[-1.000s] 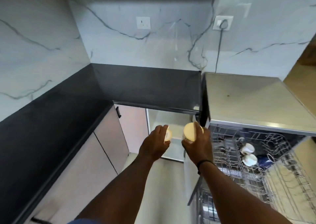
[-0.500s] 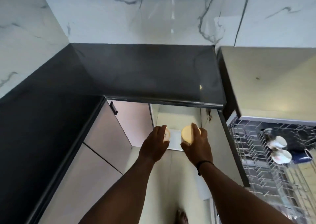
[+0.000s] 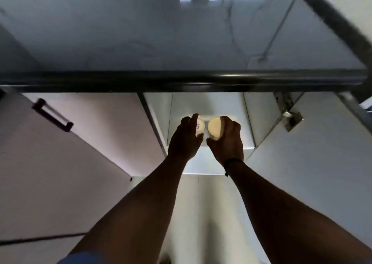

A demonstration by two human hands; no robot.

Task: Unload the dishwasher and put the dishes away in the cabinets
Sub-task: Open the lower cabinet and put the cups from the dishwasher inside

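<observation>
Two cream cups, one gripped in the left hand (image 3: 184, 141) (cup (image 3: 200, 126)) and one in the right hand (image 3: 228, 141) (cup (image 3: 215, 127)), sit side by side on outstretched arms inside the open lower cabinet (image 3: 209, 104) beneath the dark desk (image 3: 181, 80).

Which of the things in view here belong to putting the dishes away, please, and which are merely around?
Part of the job:
- left hand, holding a cream cup
- right hand, holding a second cream cup
- open cabinet under the counter

Merely around:
- dark countertop
- closed cabinet door's handle
- door hinge
- wristband
</observation>
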